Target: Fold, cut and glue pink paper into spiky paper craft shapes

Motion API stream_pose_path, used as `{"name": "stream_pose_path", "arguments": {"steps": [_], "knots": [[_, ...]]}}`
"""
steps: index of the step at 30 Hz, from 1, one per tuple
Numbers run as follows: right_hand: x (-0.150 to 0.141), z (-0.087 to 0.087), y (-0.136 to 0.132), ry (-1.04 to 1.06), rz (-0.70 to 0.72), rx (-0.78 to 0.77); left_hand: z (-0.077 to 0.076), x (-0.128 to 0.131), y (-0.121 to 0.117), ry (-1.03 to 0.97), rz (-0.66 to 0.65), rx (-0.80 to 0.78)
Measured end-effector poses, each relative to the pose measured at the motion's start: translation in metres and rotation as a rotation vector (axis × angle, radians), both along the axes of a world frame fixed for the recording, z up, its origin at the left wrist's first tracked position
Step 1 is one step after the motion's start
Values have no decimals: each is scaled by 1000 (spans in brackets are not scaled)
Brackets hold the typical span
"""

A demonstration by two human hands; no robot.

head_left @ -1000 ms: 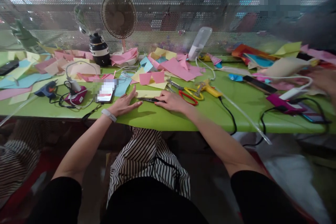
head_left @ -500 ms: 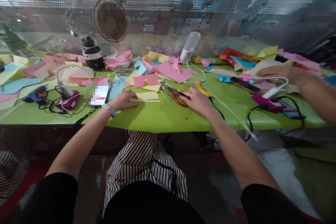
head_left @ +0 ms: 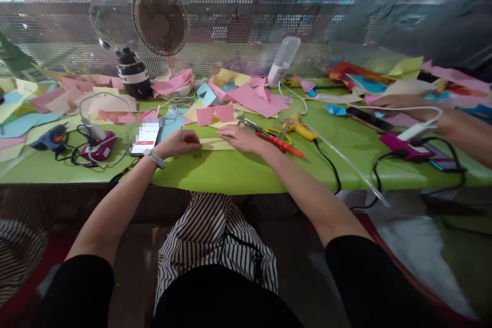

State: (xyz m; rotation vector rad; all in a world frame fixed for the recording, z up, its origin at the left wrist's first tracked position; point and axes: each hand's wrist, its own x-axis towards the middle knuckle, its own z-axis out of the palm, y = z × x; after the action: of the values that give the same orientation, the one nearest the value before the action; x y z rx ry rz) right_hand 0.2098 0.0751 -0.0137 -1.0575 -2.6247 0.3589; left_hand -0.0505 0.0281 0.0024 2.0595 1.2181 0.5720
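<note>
A folded strip of pale yellow paper (head_left: 215,144) lies on the green tabletop in front of me. My left hand (head_left: 179,144), with a white band at its wrist, has its fingers bent and closed at the strip's left end. Over the right end lies my right hand (head_left: 241,138), its fingers stretched out and resting on the paper. Beside that hand are scissors with red handles (head_left: 282,144) and a yellow glue gun (head_left: 302,127). Just behind the strip sits a folded pink paper piece (head_left: 215,115).
A phone (head_left: 146,137) lies left of my left hand, near a blue glue gun (head_left: 49,139) and a purple power socket (head_left: 99,146). Coloured paper (head_left: 253,100), a fan (head_left: 160,20) and a black bottle (head_left: 132,74) line the back. Another person's hand (head_left: 403,105) is at right.
My right hand has let go of the scissors, which now lie on the table, and has moved left onto the yellow paper strip. My left hand stays at the strip's left end.
</note>
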Motion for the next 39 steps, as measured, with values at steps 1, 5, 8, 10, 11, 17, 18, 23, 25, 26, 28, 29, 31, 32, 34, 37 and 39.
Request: {"name": "stream_pose_path", "arguments": {"steps": [1,5,8,10,11,17,18,23,25,26,28,29,31,32,34,37,39], "knots": [[-3,-3,1,-24,20,-8,-3,-4,0,-70,22,-36],[-7,-14,-3,-94,8,38,-14,-18,1,-213,56,-131],[-8,-16,-8,-123,-9,69,-15,-25,-1,-201,41,-167],[-11,-16,-10,-144,-26,84,-13,-27,-4,-183,28,-179],[-12,-16,-10,-153,-39,90,-11,-28,-6,-173,23,-185],[-17,-23,-8,-174,-93,78,-4,-31,-17,-188,32,-216],[-17,-25,-7,-177,-89,76,-3,-32,-18,-209,35,-224],[-17,-32,-3,-167,-80,99,2,-38,-24,-295,51,-256],[-17,-31,-4,-139,-79,95,5,-42,-27,-343,71,-244],[-17,-29,-5,-115,-79,88,6,-45,-28,-380,87,-226],[-15,-23,-9,-48,-88,81,9,-50,-31,-458,127,-174],[-15,-19,-12,-14,-101,75,11,-53,-32,-489,147,-147],[-13,-10,-17,21,-127,48,14,-56,-32,-521,182,-109],[-13,-5,-19,18,-136,25,15,-56,-32,-528,191,-100],[-13,2,-23,-12,-140,-51,18,-55,-31,-547,201,-88],[-15,6,-25,-36,-135,-174,20,-50,-26,-570,192,-82],[-16,6,-26,-24,-112,-184,22,-46,-23,-570,175,-83]]}}
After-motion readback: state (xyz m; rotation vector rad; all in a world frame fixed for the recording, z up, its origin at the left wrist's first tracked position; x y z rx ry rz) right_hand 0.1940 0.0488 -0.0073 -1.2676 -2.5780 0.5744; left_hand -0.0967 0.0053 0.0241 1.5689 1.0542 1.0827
